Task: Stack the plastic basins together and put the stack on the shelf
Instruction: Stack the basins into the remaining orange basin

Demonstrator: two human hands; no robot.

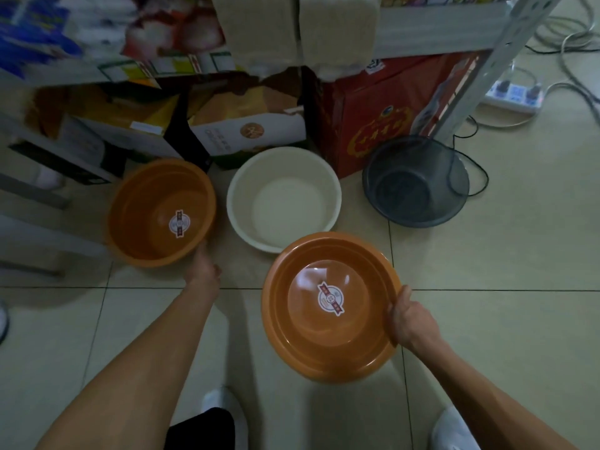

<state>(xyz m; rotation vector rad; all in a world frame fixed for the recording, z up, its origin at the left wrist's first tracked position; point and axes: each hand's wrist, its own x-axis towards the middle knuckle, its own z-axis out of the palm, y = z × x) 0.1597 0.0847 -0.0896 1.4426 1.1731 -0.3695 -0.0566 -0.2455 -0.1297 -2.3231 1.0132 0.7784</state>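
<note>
Four plastic basins are in view on a tiled floor. My right hand (409, 316) grips the right rim of an orange basin (292, 336) with a round sticker inside, held tilted above the floor. My left hand (204, 267) reaches to the near rim of a second orange basin (143, 203) at the left; whether the fingers have closed on the rim is hidden. A white basin (282, 196) rests between them, farther back. A dark translucent basin (415, 181) lies at the right. The metal shelf (431, 27) stands behind them.
Cardboard boxes and a red gift box (380, 105) fill the space under the shelf, right behind the basins. A power strip (513, 95) and cables lie on the floor at the far right. My white shoes (454, 430) are at the bottom.
</note>
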